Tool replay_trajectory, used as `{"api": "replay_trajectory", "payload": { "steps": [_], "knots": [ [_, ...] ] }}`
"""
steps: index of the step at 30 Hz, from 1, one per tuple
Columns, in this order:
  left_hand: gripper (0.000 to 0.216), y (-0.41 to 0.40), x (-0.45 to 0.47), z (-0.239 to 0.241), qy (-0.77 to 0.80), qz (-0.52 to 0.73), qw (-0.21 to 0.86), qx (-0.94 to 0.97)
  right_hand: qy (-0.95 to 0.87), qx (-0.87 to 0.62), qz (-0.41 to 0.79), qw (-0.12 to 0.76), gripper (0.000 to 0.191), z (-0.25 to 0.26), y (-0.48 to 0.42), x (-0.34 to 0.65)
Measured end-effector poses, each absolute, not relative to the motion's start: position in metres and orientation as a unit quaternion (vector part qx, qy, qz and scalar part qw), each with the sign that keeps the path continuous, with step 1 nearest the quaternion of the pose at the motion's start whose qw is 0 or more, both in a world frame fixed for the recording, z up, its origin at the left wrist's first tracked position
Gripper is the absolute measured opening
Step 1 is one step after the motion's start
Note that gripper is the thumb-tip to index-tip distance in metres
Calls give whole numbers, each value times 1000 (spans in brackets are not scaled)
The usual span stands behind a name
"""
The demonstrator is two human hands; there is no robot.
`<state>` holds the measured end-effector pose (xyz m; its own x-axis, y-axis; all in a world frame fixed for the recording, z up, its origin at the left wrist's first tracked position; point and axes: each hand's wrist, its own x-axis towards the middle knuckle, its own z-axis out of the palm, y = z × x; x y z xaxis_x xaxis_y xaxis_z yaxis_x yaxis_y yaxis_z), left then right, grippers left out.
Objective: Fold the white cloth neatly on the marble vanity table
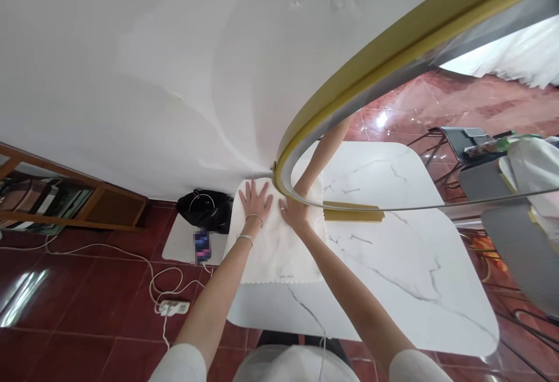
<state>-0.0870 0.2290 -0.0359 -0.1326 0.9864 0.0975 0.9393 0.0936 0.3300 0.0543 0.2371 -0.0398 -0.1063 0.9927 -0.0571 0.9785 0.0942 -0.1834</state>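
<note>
My left hand (256, 201) lies flat with fingers spread on a white cloth (279, 254) with a scalloped edge. The cloth covers the left end of a white marble-patterned table (437, 312). My right hand (296, 214), a ring on one finger, also rests on the cloth, its fingers stretched out and partly hidden at the lower edge of a gold-framed mirror (349, 67). The mirror reflects an arm above that hand. Neither hand holds anything. Small dark marks show near the cloth's front edge.
A gold bar (353, 212) lies on the table below the mirror. To the left are a black bag (205, 210), a blurred-out item (202, 246) and a power strip (174, 307) with white cords on red tiles. A wooden shelf (117, 206) stands far left; grey chairs (519, 254) stand right.
</note>
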Motion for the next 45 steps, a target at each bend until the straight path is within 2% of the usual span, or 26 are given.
{"api": "replay_trajectory", "payload": {
  "steps": [8, 17, 22, 27, 32, 34, 36, 38, 41, 45],
  "knots": [
    [64, 155, -81, -42, 742, 154, 61, 649, -790, -603, 6, 107, 60, -47, 168, 72],
    [60, 221, -89, -38, 720, 163, 77, 670, -754, -652, 74, 33, 56, -33, 222, 53],
    [49, 225, -94, -37, 733, 187, 85, 649, -739, -668, 79, 33, 54, -34, 236, 51],
    [49, 176, -109, -44, 758, 200, 70, 617, -736, -673, 42, 56, 59, -38, 220, 41],
    [56, 127, -130, -42, 762, 182, 77, 616, -791, -603, 21, 101, 72, -42, 190, 21],
    [54, 102, -130, -40, 786, 184, 64, 586, -814, -564, 29, 138, 63, -45, 170, 18],
    [51, 70, -124, -38, 796, 192, 44, 572, -839, -516, 44, 165, 46, -48, 143, 20],
    [49, 34, -114, -37, 783, 198, 28, 589, -858, -479, 59, 174, 39, -49, 109, 29],
    [60, -15, -97, -35, 754, 187, 18, 630, -874, -454, 65, 163, 42, -43, 55, 53],
    [75, -38, -73, -38, 731, 167, 18, 661, -884, -453, 63, 94, 63, -36, 10, 91]
  ]
}}
